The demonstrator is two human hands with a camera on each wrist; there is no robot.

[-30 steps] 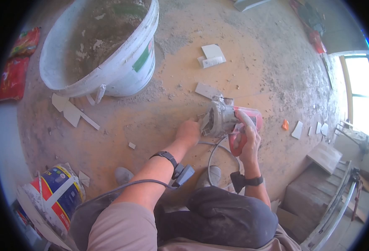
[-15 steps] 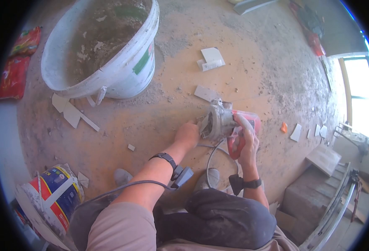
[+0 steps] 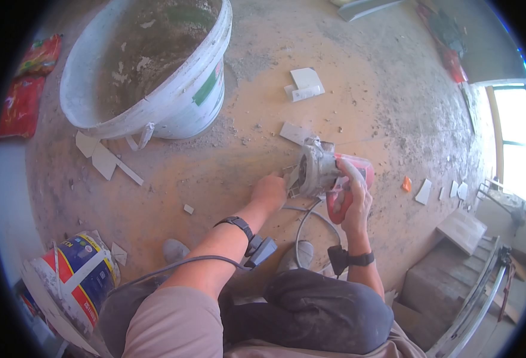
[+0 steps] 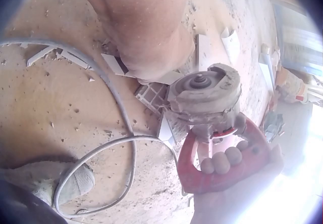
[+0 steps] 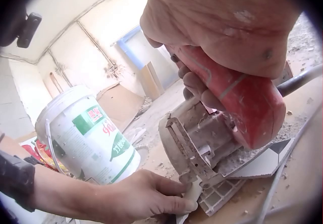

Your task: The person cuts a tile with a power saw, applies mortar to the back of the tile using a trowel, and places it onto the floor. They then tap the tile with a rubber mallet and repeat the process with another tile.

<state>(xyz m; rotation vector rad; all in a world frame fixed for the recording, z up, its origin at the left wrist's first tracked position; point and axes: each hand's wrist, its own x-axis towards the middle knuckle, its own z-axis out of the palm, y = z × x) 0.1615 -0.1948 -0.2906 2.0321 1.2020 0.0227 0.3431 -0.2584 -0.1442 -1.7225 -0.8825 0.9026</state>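
The right hand (image 3: 353, 200) is curled tight round the red handle (image 4: 227, 158) of a small power saw (image 3: 318, 170), fingers wrapped under it and the thumb over the top. The left hand (image 3: 269, 190) lies low on the floor (image 3: 215, 173) just beside the saw's front, fingers stretched out almost straight, their tips pressing on a piece of tile (image 5: 255, 167) that lies flat under the saw's base. Over the last second very little has shifted: the saw has crept only a touch along the tile and back, the left hand has stayed planted in the same spot against it, and the right grip has not loosened. That reads as a cut in hand and going slowly, with the tile held steady and not yet parted; whether the blade is turning cannot be told. The saw's grey cord (image 3: 301, 224) loops on the floor between the hands and the person's knees, close to a dusty shoe (image 3: 176, 249). Further out, white tile scraps (image 3: 304, 80) lie beyond the saw and more scraps (image 3: 105, 158) sit at the foot of a big white bucket (image 3: 191, 89), well apart from the hands. A smaller paint bucket (image 3: 84, 262) stands near the person's left knee, and red bags (image 3: 21, 104) lie at the far left.
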